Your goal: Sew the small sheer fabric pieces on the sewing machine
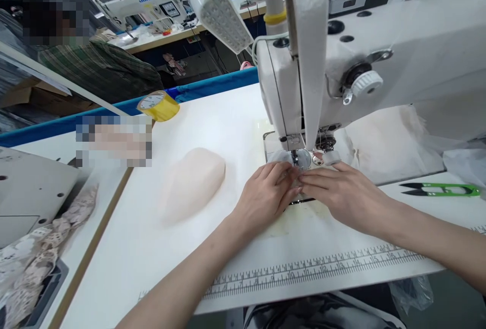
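Both hands meet at the needle area of a white sewing machine (281,71), close to its presser foot (295,157). My left hand (266,190) has its fingers curled and pinched together just left of the foot; whatever lies under them is hidden. Stretched out flat toward the left fingertips, the fingers of my right hand (341,192) rest on the machine bed. A white band (331,157) wraps one right fingertip. On the white table (212,248), left of my hands, lies a pale beige moulded cup (199,179), apart from both.
Green thread snips (451,190) and pale fabric (391,141) lie to the right. A yellow tape roll (159,106) stands at the back left. Lace (47,248) hangs at far left. A printed ruler (304,272) runs along the front edge. Beyond sits another person (98,68).
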`<action>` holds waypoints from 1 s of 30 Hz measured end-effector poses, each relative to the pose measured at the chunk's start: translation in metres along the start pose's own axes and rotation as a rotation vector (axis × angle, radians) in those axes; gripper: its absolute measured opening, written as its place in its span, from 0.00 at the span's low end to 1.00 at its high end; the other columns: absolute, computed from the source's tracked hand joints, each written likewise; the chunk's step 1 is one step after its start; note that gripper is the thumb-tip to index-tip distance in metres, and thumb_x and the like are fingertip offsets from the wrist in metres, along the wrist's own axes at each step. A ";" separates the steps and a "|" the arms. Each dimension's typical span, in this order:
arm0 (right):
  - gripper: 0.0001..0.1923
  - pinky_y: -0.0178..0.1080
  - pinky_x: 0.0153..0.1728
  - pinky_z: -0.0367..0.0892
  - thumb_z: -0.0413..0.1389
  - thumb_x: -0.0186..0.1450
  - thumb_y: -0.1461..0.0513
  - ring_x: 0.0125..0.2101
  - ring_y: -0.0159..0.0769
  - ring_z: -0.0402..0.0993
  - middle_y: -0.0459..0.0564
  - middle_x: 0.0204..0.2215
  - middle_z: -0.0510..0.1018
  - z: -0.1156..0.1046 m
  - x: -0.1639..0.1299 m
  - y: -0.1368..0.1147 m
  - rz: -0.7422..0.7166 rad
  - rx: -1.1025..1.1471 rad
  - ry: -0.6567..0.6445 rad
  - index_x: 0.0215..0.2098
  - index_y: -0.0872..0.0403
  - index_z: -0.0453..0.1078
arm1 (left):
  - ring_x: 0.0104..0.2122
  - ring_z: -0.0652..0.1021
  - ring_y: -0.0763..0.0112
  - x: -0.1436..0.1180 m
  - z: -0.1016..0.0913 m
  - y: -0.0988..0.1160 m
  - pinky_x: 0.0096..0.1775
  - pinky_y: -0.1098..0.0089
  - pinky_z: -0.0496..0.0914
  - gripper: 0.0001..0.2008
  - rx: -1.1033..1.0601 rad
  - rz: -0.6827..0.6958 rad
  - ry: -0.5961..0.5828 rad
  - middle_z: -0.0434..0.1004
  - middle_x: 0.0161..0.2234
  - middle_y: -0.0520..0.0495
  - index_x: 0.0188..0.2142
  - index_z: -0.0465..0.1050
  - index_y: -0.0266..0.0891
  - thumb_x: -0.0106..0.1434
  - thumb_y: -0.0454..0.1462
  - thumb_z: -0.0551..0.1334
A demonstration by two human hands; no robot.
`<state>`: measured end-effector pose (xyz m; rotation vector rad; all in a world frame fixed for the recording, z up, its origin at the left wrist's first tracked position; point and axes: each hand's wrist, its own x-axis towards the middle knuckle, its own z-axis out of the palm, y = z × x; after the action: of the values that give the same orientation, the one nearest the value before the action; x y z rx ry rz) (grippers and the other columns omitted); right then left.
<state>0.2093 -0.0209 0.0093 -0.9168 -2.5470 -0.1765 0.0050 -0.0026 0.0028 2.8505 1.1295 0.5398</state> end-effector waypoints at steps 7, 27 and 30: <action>0.18 0.45 0.52 0.60 0.44 0.59 0.75 0.37 0.37 0.75 0.54 0.44 0.79 0.009 0.001 0.010 0.081 -0.164 -0.048 0.38 0.58 0.73 | 0.57 0.68 0.56 -0.002 0.003 0.001 0.56 0.55 0.67 0.23 0.100 0.050 0.006 0.69 0.56 0.36 0.55 0.67 0.33 0.68 0.46 0.53; 0.16 0.47 0.53 0.58 0.46 0.61 0.73 0.35 0.38 0.75 0.54 0.41 0.80 0.011 0.002 0.010 0.096 -0.213 -0.087 0.40 0.58 0.72 | 0.57 0.70 0.59 -0.004 0.006 0.005 0.58 0.55 0.64 0.23 0.164 0.026 0.031 0.70 0.55 0.38 0.54 0.68 0.34 0.68 0.47 0.53; 0.15 0.45 0.51 0.59 0.47 0.61 0.73 0.34 0.38 0.75 0.54 0.39 0.80 0.011 0.003 0.010 0.098 -0.211 -0.069 0.40 0.58 0.73 | 0.56 0.70 0.59 -0.004 0.007 0.005 0.57 0.55 0.65 0.23 0.162 0.023 0.040 0.70 0.55 0.38 0.55 0.68 0.35 0.68 0.47 0.53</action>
<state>0.2101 -0.0086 0.0001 -1.1428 -2.5739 -0.3965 0.0082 -0.0086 -0.0041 3.0056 1.2015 0.5322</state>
